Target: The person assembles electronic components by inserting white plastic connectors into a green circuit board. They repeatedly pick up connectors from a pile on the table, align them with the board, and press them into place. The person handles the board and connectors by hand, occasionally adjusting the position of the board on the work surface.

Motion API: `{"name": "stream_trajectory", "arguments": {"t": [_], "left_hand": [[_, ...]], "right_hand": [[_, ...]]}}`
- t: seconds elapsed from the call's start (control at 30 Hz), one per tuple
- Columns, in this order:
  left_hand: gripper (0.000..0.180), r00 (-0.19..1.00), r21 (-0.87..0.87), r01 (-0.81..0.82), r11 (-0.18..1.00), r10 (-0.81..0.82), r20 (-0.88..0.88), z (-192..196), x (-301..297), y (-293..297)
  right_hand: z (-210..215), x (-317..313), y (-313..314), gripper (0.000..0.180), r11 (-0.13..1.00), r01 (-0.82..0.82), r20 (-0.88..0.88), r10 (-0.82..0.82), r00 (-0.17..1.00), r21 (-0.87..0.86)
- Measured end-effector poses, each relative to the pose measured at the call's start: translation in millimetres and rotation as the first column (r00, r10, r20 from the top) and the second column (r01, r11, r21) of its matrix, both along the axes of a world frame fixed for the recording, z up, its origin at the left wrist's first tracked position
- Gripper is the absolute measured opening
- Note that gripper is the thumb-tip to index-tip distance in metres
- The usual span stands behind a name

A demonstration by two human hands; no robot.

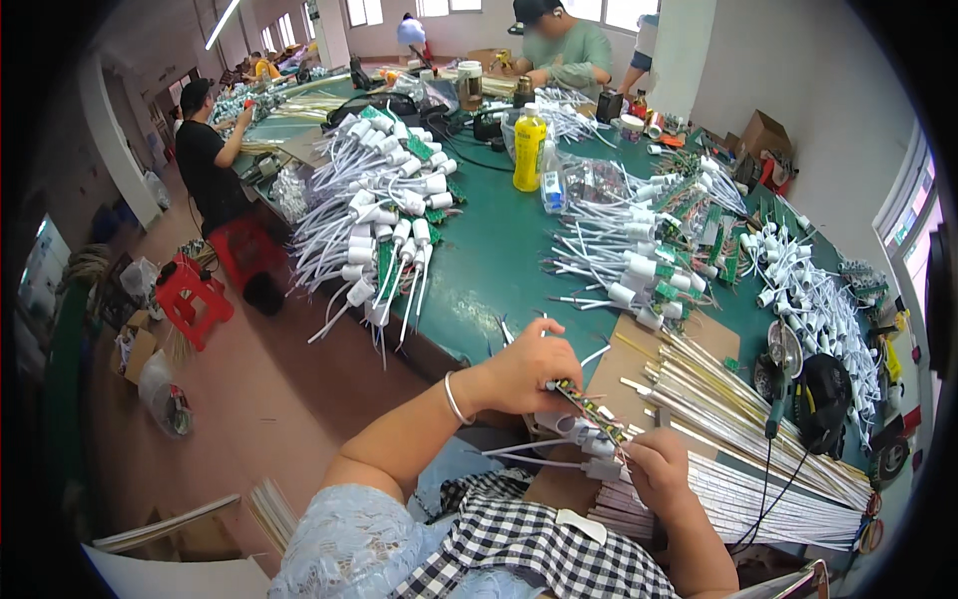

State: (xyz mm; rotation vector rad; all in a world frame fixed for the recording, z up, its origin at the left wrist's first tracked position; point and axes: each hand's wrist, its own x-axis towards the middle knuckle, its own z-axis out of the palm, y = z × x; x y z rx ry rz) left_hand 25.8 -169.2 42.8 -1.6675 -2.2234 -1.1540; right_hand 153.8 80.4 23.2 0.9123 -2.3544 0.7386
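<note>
Both hands are working right at the near edge of the long green-topped workbench (499,260). The left hand (529,371) is curled over the upper end of a narrow dark circuit strip with small coloured components (589,409), fingers closed around it and thumb on top. The right hand (659,467) sits just below and to the right, fingers pinched shut on the lower end of that same strip, where a small white plastic lamp-socket connector with thin white wires (597,467) hangs off toward the left. So the strip runs diagonally between the two hands, held above the lap and touching neither the bench nor the piles.

There's a thin silver bangle (454,399) on the left wrist.

Just right of the hands lies a big bundle of long pale yellow-white tubes (738,409), fanned out over a piece of brown cardboard (624,354). Further back on the bench are heaps of white wired sockets with green boards (389,215), and a yellow plastic drink bottle (529,150) stands upright near the middle. A black soldering-type tool on a coiled stand (823,399) sits at the right, near the tubes.

Other people are working at the far end and along the left side, near a red plastic stool (190,295).
</note>
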Motion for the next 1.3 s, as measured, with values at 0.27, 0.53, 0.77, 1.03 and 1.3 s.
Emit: {"name": "stream_trajectory", "arguments": {"t": [0.27, 0.53, 0.77, 1.03, 1.3], "left_hand": [[0.022, 0.998, -0.012, -0.068, 0.998, 0.067, -0.02, 9.4, -5.7, -13.8], [0.025, 1.0, 0.017, -0.011, 1.0, 0.011, -0.001, 36.9, -12.6, -23.9], [0.026, 0.999, 0.048, -0.013, 0.999, 0.011, 0.03, 31.7, -15.0, -26.6], [0.024, 0.996, 0.035, -0.041, 0.999, 0.038, 0.085, 26.7, -21.4, -27.3], [0.027, 0.997, 0.023, -0.06, 0.998, 0.059, 0.042, 20.2, -27.8, -27.2]], "right_hand": [[16.3, 13.6, 3.4, 0.026, 0.984, -0.003, 0.155, 0.031, 0.987, -0.179], [40.8, -13.6, -2.2, 0.039, 0.967, 0.042, 0.233, 0.018, 0.972, -0.251], [8.2, -30.8, -3.9, 0.029, 0.993, -0.043, -0.04, 0.038, 0.998, -0.11], [16.3, -28.2, -11.2, 0.017, 0.996, -0.088, 0.096, 0.09, 0.991, -0.023], [19.5, 8.8, 48.1, 0.01, 0.745, -0.062, 0.227, 0.28, 0.933, -0.664]]}}
